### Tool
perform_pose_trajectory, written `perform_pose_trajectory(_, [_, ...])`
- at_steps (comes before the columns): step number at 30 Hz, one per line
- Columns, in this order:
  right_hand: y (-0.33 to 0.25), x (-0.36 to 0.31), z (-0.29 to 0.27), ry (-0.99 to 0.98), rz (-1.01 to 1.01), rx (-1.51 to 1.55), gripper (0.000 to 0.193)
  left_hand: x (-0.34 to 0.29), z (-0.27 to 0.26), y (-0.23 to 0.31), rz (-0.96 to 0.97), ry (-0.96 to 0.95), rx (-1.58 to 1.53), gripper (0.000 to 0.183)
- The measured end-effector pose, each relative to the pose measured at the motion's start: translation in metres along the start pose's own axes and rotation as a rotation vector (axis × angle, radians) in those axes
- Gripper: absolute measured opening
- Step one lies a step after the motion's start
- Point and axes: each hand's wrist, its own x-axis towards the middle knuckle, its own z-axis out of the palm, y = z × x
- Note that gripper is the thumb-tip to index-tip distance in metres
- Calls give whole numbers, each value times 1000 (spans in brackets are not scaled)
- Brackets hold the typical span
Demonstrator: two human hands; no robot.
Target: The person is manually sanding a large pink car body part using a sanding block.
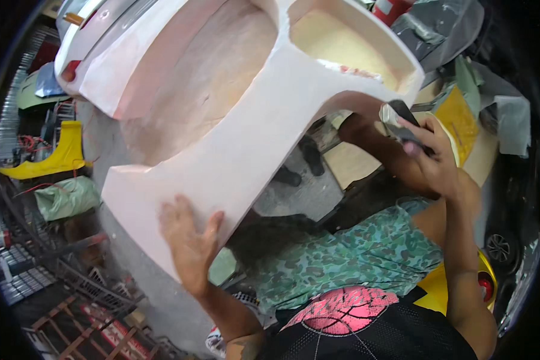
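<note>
Black shirt (366, 336) nearest; left fingers (185, 211) spread on panel (282, 99), right fingers (420, 134) clamped round block (404, 112).

Large curved moulded panel (270, 99): matte pinkish white; its rounded recess (336, 42), cream-yellow. Oblong block (405, 112): black, pale grey front. Cloth shorts (354, 258): teal-green camouflage. Black mesh garment (402, 330): pink print (342, 306), black lines. Boot-shaped piece (63, 150): bright yellow.

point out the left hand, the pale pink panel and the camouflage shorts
Left hand (188, 245), head view: back of the hand.
Pale pink panel (270, 102), head view: bare outer face.
Camouflage shorts (354, 258), head view: middle of the patterned cloth.
</note>
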Motion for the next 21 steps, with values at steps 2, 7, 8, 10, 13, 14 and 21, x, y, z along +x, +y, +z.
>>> perform_pose_trajectory(2, [-14,-16,31,36,-7,165,43,1,10,21,152,-14,-51,76])
perform_pose_trajectory(7, [-6,-40,123,-7,99,482,45,4,8,115,329,-140,-50,78])
perform_pose_trajectory(8, [-6,-45,135,-38,175,520,46,6,7,124,434,-152,-155,79])
perform_pose_trajectory(10, [-7,-50,148,-72,123,466,47,11,7,130,525,-162,-247,80])
perform_pose_trajectory(13, [-13,-53,153,-109,1,372,49,17,7,116,449,-101,-175,76])
perform_pose_trajectory(14, [-14,-55,151,-108,-61,319,49,20,6,107,433,-99,-160,76])
perform_pose_trajectory(21, [-18,-53,138,-38,10,451,45,5,-8,35,-66,136,-31,62])
